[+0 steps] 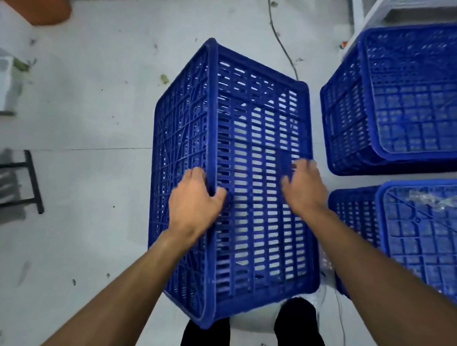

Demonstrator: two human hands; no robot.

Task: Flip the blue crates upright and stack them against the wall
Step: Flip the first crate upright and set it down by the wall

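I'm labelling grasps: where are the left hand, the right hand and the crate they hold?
left hand (194, 206), head view, back of the hand.
right hand (305, 188), head view, back of the hand.
held crate (258, 113), head view, upper slatted wall.

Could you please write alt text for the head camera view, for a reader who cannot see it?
A person holds a blue crate over a pale floor, a slatted wall facing up: the left hand grips its left edge, the right hand grips that slatted wall. More blue crates stand to the right.
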